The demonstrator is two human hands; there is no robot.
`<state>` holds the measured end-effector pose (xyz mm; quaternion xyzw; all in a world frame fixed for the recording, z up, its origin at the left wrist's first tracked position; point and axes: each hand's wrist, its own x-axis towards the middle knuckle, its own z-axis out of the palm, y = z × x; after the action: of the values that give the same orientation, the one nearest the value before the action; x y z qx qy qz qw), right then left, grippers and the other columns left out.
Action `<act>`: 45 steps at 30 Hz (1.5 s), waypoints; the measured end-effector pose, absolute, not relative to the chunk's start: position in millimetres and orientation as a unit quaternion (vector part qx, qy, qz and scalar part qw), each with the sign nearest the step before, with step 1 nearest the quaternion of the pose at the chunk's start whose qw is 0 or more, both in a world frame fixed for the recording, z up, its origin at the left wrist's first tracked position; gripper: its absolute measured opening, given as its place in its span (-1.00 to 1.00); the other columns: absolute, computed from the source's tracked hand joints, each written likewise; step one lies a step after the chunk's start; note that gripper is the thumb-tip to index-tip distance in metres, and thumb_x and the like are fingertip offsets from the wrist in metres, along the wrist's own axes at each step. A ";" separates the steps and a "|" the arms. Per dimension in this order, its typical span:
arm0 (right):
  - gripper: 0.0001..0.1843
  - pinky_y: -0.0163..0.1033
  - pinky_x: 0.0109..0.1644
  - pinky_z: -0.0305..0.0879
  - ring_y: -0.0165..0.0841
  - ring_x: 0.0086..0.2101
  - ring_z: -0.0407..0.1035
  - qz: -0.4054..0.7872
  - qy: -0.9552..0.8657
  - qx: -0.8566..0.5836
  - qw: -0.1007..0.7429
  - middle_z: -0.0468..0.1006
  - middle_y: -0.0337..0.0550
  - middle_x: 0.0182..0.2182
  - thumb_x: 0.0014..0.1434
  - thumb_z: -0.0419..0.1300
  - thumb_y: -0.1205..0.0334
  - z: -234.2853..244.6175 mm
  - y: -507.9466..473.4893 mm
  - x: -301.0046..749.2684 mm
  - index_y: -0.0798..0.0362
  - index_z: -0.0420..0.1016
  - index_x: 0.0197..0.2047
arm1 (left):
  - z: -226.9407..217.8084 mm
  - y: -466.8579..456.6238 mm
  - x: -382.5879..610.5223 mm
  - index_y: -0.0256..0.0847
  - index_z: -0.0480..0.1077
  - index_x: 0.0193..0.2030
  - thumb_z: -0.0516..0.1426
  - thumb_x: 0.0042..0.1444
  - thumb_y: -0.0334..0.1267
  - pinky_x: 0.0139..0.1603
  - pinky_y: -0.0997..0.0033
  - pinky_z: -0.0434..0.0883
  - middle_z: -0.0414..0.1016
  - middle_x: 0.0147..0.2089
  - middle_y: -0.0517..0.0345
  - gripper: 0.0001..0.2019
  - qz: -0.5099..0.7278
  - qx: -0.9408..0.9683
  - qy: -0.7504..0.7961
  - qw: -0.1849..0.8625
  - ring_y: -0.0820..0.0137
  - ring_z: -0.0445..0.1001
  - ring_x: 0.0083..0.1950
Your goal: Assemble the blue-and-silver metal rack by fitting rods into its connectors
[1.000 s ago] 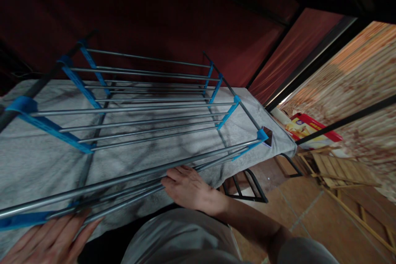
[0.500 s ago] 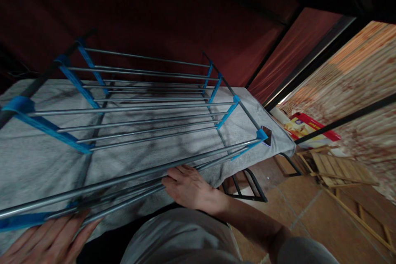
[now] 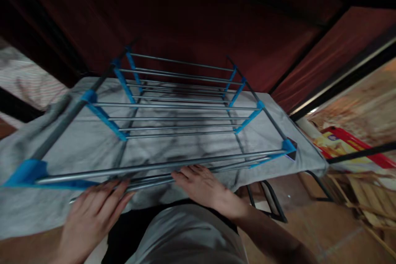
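Note:
A rack of grey metal tubes with blue plastic brackets (image 3: 102,116) lies on a table draped in a grey cloth (image 3: 57,206). Its nearest tier faces me, with a front tube (image 3: 185,162) running between two blue end brackets. Just below that, my left hand (image 3: 97,206) curls its fingers over the tier's lower tubes (image 3: 151,183), close to the left bracket. A bare tube end (image 3: 73,200) sticks out past this hand. My right hand (image 3: 201,185) wraps over the same lower tubes nearer the middle. Both palms hide how many tubes each one grips.
A dark phone-like object (image 3: 291,148) sits by the rack's right corner bracket. Dark red fabric (image 3: 192,20) hangs behind the table. On the right are a red and yellow box (image 3: 355,144), a wooden slatted piece (image 3: 371,198) and a black metal frame (image 3: 275,202) above the tiled floor.
My view has swung left, so the rack appears farther right and its left corner shows fully. Both hands stay on the lower tubes, and a tube end now shows beside my left hand.

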<state>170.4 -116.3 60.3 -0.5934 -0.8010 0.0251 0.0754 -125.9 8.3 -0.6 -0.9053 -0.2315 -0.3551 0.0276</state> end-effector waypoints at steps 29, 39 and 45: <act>-0.56 -0.22 -0.16 0.47 -0.31 -0.18 0.59 -0.053 -0.805 -0.588 0.062 0.59 -0.14 0.10 0.43 0.00 0.32 50.3 -116.7 175.5 -0.06 0.38 0.32 | 31.1 56.0 -97.7 -0.18 0.31 -0.56 -0.09 0.33 0.29 -0.57 0.43 0.22 0.12 -0.69 0.22 -0.36 -0.664 -0.413 -0.416 -0.465 0.44 0.16 -0.61; -0.47 -0.21 0.03 0.48 -0.25 -0.03 0.56 0.210 -0.828 -0.515 0.067 0.58 -0.04 0.13 0.47 -0.08 0.13 91.1 -53.0 122.0 -0.03 0.20 0.44 | 34.4 54.2 -94.1 -0.19 0.31 -0.60 -0.12 0.31 0.33 -0.57 0.44 0.16 0.12 -0.71 0.20 -0.31 -0.671 -0.419 -0.423 -0.442 0.45 0.16 -0.62; -0.53 -0.20 0.00 0.47 -0.24 -0.09 0.57 0.301 -0.830 -0.466 0.059 0.64 0.00 -0.02 0.48 -0.13 0.17 86.4 -29.1 109.9 0.07 0.35 0.32 | 38.5 52.8 -95.1 -0.17 0.29 -0.59 -0.03 0.17 0.46 -0.62 0.44 0.15 0.12 -0.70 0.22 -0.30 -0.659 -0.391 -0.403 -0.500 0.46 0.12 -0.64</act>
<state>109.9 -29.1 86.4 -0.4663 -0.8298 0.3009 0.0586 -95.1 52.8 38.5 -0.3907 -0.4031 -0.6594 -0.5000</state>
